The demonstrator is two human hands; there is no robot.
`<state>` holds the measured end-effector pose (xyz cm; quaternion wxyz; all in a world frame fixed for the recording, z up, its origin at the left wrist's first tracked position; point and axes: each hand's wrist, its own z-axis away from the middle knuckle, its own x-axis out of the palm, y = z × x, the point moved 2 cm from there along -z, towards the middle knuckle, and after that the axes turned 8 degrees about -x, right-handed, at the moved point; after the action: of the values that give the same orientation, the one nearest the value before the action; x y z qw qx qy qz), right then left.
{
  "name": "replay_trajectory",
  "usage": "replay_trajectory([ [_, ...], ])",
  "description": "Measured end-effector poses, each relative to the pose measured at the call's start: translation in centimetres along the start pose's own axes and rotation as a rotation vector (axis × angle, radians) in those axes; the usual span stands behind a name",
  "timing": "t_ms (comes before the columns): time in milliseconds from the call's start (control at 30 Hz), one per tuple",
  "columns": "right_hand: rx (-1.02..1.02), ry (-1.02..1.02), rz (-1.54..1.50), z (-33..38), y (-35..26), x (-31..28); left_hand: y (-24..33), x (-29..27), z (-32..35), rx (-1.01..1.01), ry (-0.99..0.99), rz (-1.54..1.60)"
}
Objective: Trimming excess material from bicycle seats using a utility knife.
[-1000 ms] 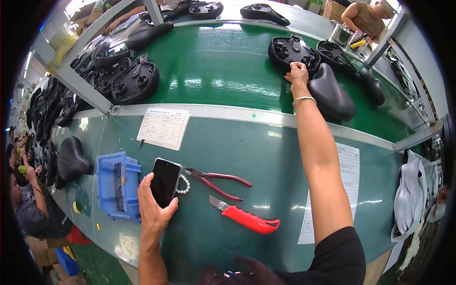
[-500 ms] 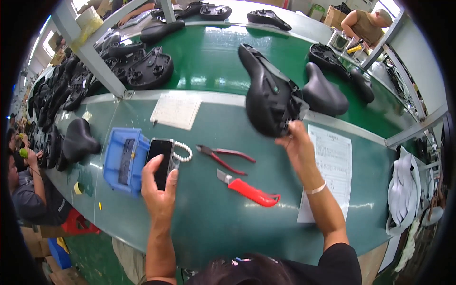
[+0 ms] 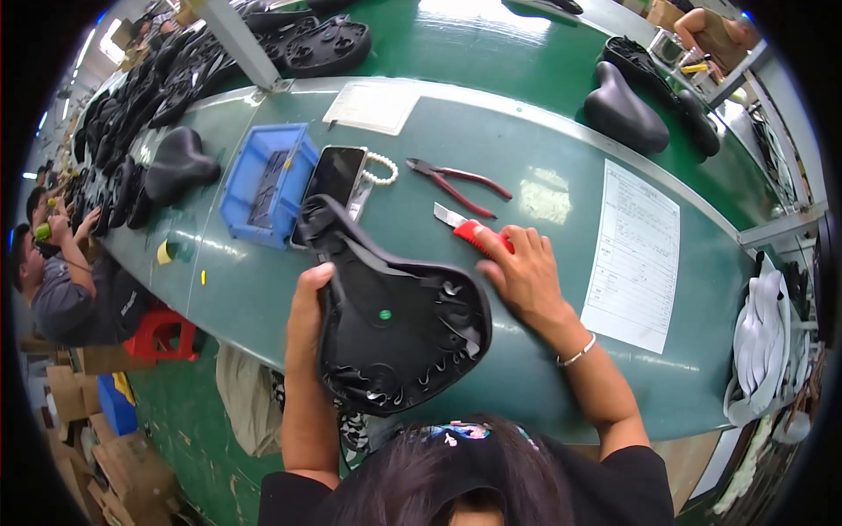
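Observation:
My left hand (image 3: 307, 307) grips a black bicycle saddle (image 3: 399, 337) by its edge near the narrow nose. The saddle's hollow underside faces up, with folded cover edges along the wide rear rim and a small green dot in the middle. Over the red handle of a utility knife (image 3: 469, 231) lies my right hand (image 3: 531, 276), fingers curled onto it; the blade points away to the left. Red-handled cutting pliers (image 3: 426, 168) rest just beyond the knife. A phone (image 3: 338, 169) with a white bead strap (image 3: 386, 167) lies past the saddle's nose, which partly hides it.
Left of the phone stands a blue bin (image 3: 235, 197). Printed sheets lie at right (image 3: 633, 263) and at the back (image 3: 373, 105). More saddles (image 3: 624, 110) sit on the far green surface, with others piled at left. A metal post (image 3: 235, 39) rises at the back left. People sit at left.
The saddle has come from the far surface to in front of me, passing into my left hand. That hand has left the phone. My right hand has moved onto the knife. The view has shifted.

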<state>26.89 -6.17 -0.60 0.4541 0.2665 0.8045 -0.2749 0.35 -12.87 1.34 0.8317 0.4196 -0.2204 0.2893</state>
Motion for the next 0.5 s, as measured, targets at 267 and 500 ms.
replay_trajectory([
  [267, 0.676, -0.060, -0.844, 4.9, -0.8, -6.4, 0.8, 1.5, -2.0, 0.161, 0.076, -0.494],
  [500, -0.118, -0.113, -0.174, 5.2, -0.7, -9.1, 2.2, 6.8, -4.1, 0.003, -0.040, -0.704],
])
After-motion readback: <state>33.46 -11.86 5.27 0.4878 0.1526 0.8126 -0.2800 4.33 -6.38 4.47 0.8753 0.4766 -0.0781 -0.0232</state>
